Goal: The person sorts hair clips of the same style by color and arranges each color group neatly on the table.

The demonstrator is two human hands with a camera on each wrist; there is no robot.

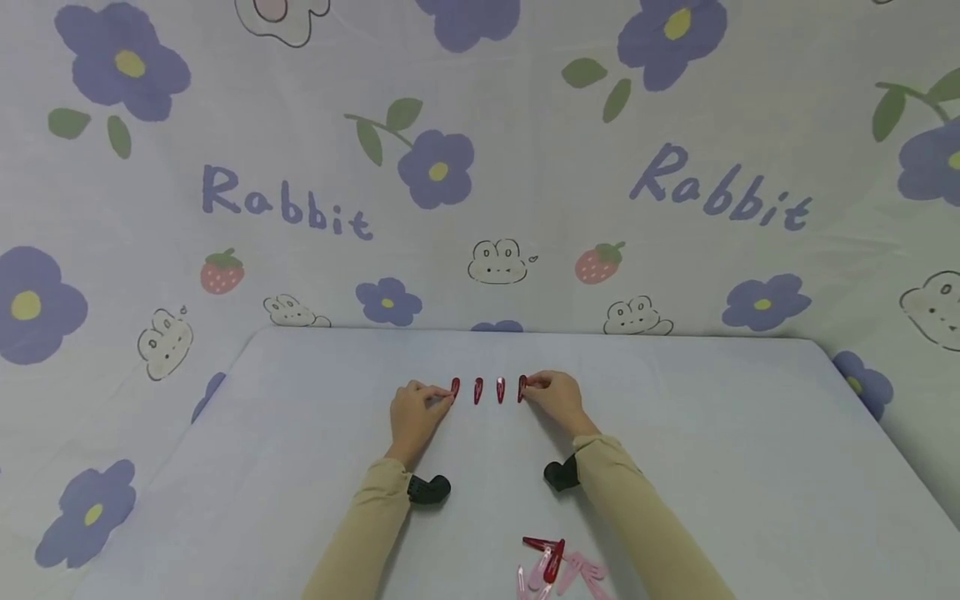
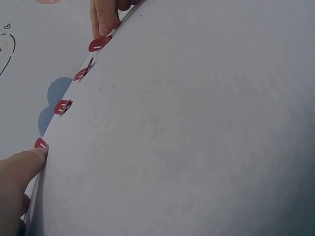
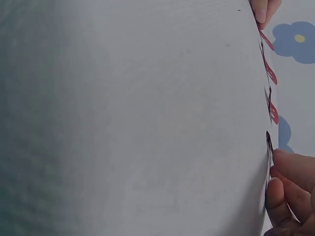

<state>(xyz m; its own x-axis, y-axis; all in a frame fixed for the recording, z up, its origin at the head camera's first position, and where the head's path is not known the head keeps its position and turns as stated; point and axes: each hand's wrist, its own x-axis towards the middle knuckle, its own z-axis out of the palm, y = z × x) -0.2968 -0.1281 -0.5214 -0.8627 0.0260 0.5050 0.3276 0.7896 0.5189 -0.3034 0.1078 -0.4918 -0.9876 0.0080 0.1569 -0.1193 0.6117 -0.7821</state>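
Red snap hair clips stand in a spaced row on the white table. My left hand (image 1: 417, 414) pinches the leftmost red hair clip (image 1: 454, 387) between thumb and forefinger. At the row's other end, my right hand (image 1: 556, 397) grips the rightmost red hair clip (image 1: 522, 386) by its right side. Between the hands are two more clips, one left of centre (image 1: 477, 390) and one right of centre (image 1: 500, 389), untouched. In the right wrist view, the thumb and fingers of the right hand (image 3: 293, 184) partly cover its clip. The left wrist view has a left fingertip on its clip (image 2: 41, 143).
A loose pile of pink hair clips (image 1: 581, 568) and red hair clips (image 1: 554, 561) lies at the table's near edge, beside the right forearm. Dark wrist devices hang under both sleeves. A printed cloth (image 1: 510, 208) rises behind the white table (image 1: 300, 433).
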